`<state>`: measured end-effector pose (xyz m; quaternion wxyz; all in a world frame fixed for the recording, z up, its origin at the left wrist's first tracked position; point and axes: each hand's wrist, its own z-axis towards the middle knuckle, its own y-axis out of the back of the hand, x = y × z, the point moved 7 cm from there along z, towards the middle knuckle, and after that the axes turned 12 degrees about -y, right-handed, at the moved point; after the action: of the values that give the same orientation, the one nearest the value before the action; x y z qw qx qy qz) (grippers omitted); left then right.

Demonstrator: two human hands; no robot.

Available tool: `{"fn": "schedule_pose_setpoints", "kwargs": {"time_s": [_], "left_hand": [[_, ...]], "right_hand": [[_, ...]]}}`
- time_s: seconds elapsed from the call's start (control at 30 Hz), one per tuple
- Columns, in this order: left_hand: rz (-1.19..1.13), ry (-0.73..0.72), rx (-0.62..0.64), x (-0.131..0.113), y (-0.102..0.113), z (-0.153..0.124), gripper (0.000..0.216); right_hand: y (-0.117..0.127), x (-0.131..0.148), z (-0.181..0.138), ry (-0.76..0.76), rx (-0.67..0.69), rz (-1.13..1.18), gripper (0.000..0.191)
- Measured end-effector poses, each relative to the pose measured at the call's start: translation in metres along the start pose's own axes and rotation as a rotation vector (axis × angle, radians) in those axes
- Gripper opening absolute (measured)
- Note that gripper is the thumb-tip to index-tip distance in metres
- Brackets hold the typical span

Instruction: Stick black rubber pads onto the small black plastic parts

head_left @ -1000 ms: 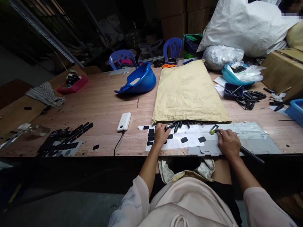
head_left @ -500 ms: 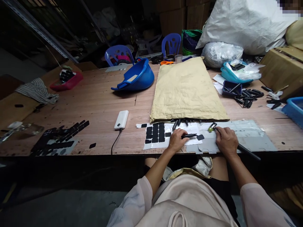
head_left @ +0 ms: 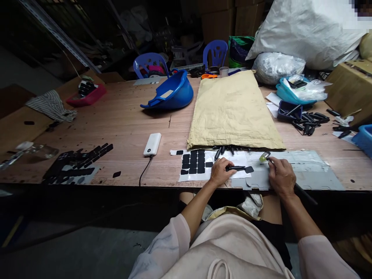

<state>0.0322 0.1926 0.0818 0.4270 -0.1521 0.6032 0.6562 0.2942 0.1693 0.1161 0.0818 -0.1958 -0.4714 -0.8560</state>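
My left hand (head_left: 220, 172) is closed around a slim black pen-like piece (head_left: 238, 168) lying level over the white sheet. A single black rounded patch (head_left: 249, 169) lies by the piece's right end. On the sheet (head_left: 181, 178), to the left, rows of black rounded patches (head_left: 193, 162) sit side by side. My right hand (head_left: 281, 176) grips a tool with a long dark handle (head_left: 305, 194) and a shiny metal, yellow-green head (head_left: 264, 156); its kind is unclear. That head is over the grey board (head_left: 316, 176). Black tubes (head_left: 223, 150) poke out under the tan sack (head_left: 235, 110).
A white power bank (head_left: 152, 144) with a cable lies left of the sheet. Behind it stands a blue basin (head_left: 177, 93). To the right are a dark blue box (head_left: 290, 111), loose black tubes (head_left: 312, 121) and a turquoise basket (head_left: 293, 95). The table's front edge is close to my body.
The whole view has shifted slightly. The tool's head has turned a little in my right hand. My left hand still holds the black piece, whose right end now reaches closer to the patch.
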Motion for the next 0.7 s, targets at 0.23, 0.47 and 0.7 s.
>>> {"fn": "schedule_pose_setpoints", "kwargs": {"time_s": [0.23,0.47,0.7], "left_hand": [[-0.016,0.027,0.004,0.000,-0.001,0.000,0.021],[-0.011,0.039,0.021,0.000,-0.003,0.001,0.022],[0.005,0.044,0.015,-0.001,-0.002,0.001,0.021]], "right_hand": [[0.003,0.082,-0.030,0.112,0.223,0.424,0.027],[0.003,0.099,-0.041,0.162,0.211,0.428,0.030],[-0.002,0.093,-0.040,0.149,0.241,0.322,0.029]]}}
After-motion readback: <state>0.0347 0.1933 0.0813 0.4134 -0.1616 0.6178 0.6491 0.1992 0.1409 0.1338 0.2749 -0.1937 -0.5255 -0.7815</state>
